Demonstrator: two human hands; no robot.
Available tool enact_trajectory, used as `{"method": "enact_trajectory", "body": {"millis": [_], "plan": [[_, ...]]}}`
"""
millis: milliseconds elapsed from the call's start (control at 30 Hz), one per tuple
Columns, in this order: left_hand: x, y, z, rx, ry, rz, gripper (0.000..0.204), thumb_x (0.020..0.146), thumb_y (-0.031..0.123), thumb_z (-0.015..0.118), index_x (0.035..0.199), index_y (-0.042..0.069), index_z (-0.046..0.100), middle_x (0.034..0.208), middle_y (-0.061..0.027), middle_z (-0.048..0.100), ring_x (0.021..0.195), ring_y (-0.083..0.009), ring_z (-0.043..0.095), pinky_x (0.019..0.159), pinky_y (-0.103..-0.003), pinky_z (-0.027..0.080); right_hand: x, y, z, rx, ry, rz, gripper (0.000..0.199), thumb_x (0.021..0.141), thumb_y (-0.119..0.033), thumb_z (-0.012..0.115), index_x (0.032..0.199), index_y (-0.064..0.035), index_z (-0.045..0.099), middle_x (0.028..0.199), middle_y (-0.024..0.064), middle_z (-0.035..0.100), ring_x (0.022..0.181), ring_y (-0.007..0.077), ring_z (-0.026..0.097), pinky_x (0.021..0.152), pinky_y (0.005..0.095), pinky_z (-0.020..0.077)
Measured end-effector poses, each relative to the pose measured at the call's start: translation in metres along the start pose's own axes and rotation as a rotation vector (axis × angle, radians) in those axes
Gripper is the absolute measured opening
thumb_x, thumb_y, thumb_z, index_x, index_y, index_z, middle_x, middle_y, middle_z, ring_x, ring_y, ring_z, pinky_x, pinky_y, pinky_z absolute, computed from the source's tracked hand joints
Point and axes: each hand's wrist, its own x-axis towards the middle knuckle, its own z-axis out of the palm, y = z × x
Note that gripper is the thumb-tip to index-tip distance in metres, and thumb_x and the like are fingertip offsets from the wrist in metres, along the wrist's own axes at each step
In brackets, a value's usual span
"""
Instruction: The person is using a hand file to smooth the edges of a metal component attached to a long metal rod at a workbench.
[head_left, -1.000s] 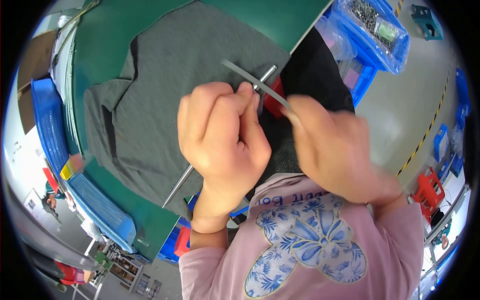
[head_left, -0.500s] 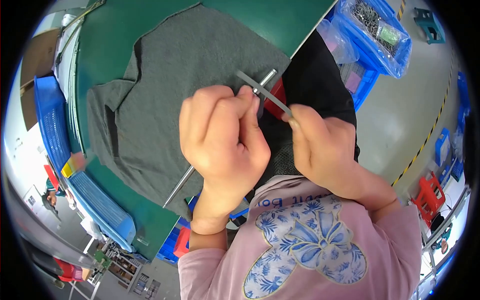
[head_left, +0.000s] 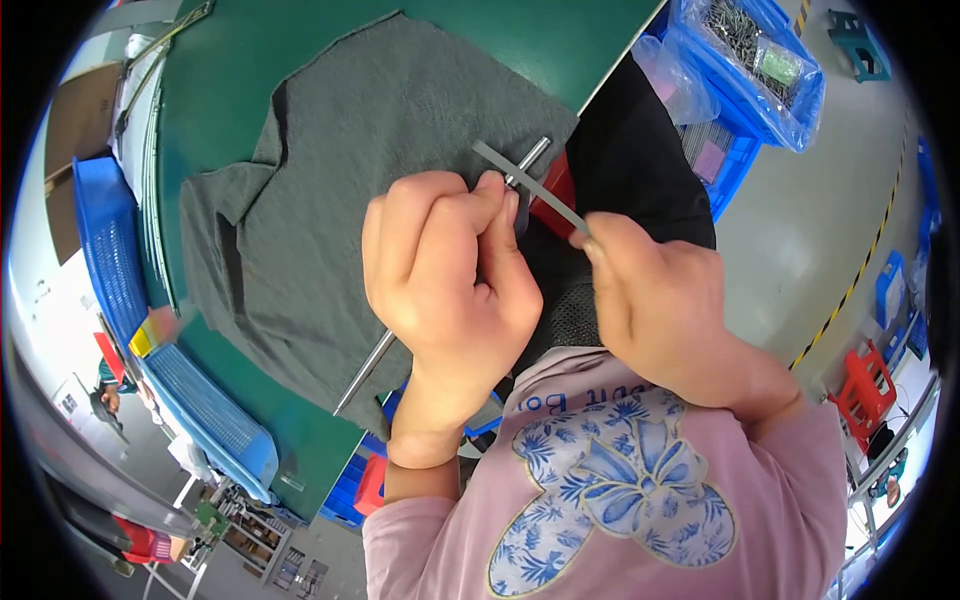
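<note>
My left hand [head_left: 448, 268] is closed around a thin shiny metal rod [head_left: 364, 372]. One rod end sticks out past the fingertips, and the long pointed part slants down left over a dark grey cloth [head_left: 360, 130]. My right hand [head_left: 655, 295] pinches the near end of a flat, narrow grey strip [head_left: 550, 197], shaped like a file. The strip crosses the rod's upper end at a steep angle and appears to touch it. Beneath the hands lie the cloth and a black covering over my lap [head_left: 645, 150]. A red object [head_left: 555, 200] shows partly behind the strip.
A green table [head_left: 500, 35] carries the cloth. Blue perforated baskets [head_left: 108, 250] line its left side. At the upper right stands a blue bin [head_left: 810, 105] with metal parts and a plastic bag. A red stool [head_left: 862, 388] and a green stool [head_left: 858, 45] stand on the floor.
The right hand and the near end of the strip have shifted very slightly right. The rod and left hand hold almost the same place, and the whole view has moved a little.
</note>
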Motion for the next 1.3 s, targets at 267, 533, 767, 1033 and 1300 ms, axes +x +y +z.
{"method": "enact_trajectory", "body": {"millis": [267,533,767,1033,1300], "plan": [[-0.002,-0.001,-0.001,-0.003,-0.001,0.021,0.017,0.066,-0.009,0.070,0.073,0.002,0.059,0.075,-0.0072,0.056,0.062,-0.0236,0.048,0.055,-0.033,0.039,0.009,-0.010,-0.022,-0.101,-0.105,-0.018,0.012,0.085,-0.008,0.062,0.097,-0.0073,0.059,0.061,0.0118,0.060,0.050,0.0301,0.060,0.043,0.0413,0.0417],[0.000,-0.001,-0.001,-0.005,-0.025,-0.018,0.017,0.067,-0.008,0.070,0.074,0.003,0.059,0.076,-0.0072,0.056,0.062,-0.0236,0.049,0.055,-0.032,0.040,0.003,0.009,0.025,0.001,0.262,-0.108,0.010,0.076,-0.011,0.063,0.082,-0.0099,0.054,0.051,0.0049,0.054,0.040,0.0238,0.054,0.038,0.0342,0.0408],[0.000,0.001,-0.005,0.005,-0.080,-0.045,0.009,0.075,-0.006,0.070,0.075,-0.003,0.062,0.077,-0.0096,0.058,0.060,-0.0151,0.052,0.052,-0.024,0.041,0.009,0.033,0.048,0.074,0.301,-0.255,0.017,0.079,-0.003,0.065,0.095,-0.0019,0.060,0.067,0.0067,0.065,0.045,0.0236,0.057,0.043,0.0319,0.0435],[-0.002,-0.002,-0.006,0.028,-0.031,-0.001,0.015,0.069,-0.006,0.071,0.077,0.002,0.062,0.076,-0.0085,0.056,0.063,-0.0236,0.051,0.057,-0.033,0.040,0.013,0.075,0.042,0.735,0.337,-0.006,0.015,0.088,-0.007,0.056,0.102,0.0005,0.056,0.071,0.0026,0.053,0.057,0.0082,0.048,0.056,0.0252,0.0437],[-0.001,-0.003,-0.007,0.013,-0.053,-0.002,0.014,0.071,-0.004,0.071,0.080,0.002,0.063,0.076,-0.0082,0.056,0.064,-0.0234,0.052,0.058,-0.033,0.040,0.027,0.055,0.068,1.197,0.245,0.276,0.022,0.085,-0.009,0.069,0.101,0.0017,0.060,0.058,-0.0077,0.041,0.052,0.0009,0.040,0.051,0.0188,0.0406]]}}
